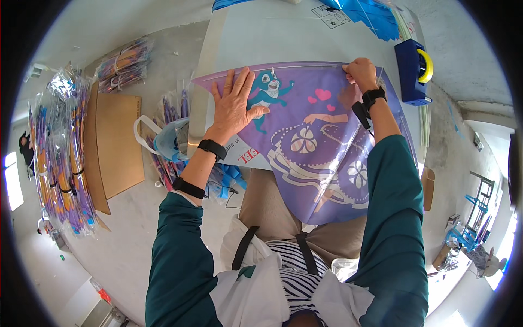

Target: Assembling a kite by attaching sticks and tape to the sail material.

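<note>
A purple plastic kite sheet (305, 163) lies over the table, printed with a teal cartoon animal, pink hearts and a dress. Its lower part drapes past the near table edge over my lap. Along its straight far edge runs a thin pale rod (305, 66). My left hand (234, 103) presses flat on the sheet's left part beside the animal, fingers spread. At the far edge, toward the right, my right hand (360, 73) is closed, its fingertips pinching the sheet's border by the rod.
A blue tape dispenser (406, 71) with a yellow core stands on the table's right side. Blue sheets (376, 19) lie at the far right of the tabletop (256, 35). On the floor at left are an open cardboard box (117, 144) and bagged bundles (60, 158).
</note>
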A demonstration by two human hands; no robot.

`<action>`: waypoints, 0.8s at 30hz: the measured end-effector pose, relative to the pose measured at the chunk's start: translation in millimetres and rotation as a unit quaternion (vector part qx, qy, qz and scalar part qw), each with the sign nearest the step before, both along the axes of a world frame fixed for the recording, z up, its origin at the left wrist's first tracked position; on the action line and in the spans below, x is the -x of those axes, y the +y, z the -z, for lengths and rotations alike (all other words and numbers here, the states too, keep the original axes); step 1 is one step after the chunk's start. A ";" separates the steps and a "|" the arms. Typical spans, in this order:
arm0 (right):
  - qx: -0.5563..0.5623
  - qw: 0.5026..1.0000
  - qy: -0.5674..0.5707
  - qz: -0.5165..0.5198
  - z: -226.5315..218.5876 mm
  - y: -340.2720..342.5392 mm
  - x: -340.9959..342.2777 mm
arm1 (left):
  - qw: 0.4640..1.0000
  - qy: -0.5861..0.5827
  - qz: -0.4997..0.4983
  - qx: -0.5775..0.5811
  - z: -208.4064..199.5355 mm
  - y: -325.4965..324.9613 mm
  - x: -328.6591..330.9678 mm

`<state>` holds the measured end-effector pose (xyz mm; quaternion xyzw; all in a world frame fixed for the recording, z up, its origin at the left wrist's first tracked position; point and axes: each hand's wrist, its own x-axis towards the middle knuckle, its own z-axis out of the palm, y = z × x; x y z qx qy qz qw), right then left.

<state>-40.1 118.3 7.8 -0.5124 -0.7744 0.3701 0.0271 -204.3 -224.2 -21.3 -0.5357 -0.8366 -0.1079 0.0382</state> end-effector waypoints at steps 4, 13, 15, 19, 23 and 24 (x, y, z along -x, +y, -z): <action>-0.189 0.982 -0.010 0.022 -3.3 -14.6 -15.5 | 1.000 -0.008 -0.005 0.005 -2.3 0.4 -0.8; -0.390 0.847 0.023 -0.361 9.9 -181.3 39.2 | 1.000 0.006 -0.005 0.001 3.7 -2.6 1.7; -0.384 0.853 0.008 -0.353 13.9 -181.9 38.2 | 1.000 -0.003 -0.003 -0.001 1.5 -0.7 0.5; -0.371 0.867 0.016 -0.331 19.9 -182.0 35.0 | 1.000 -0.017 -0.008 -0.011 2.3 -3.9 2.5; -0.377 0.874 0.002 -0.305 22.1 -174.2 23.1 | 1.000 -0.010 -0.006 -0.004 0.4 -3.6 2.4; -0.375 0.878 -0.001 -0.299 21.6 -170.3 18.8 | 1.000 -0.010 -0.007 -0.004 0.1 -4.0 2.9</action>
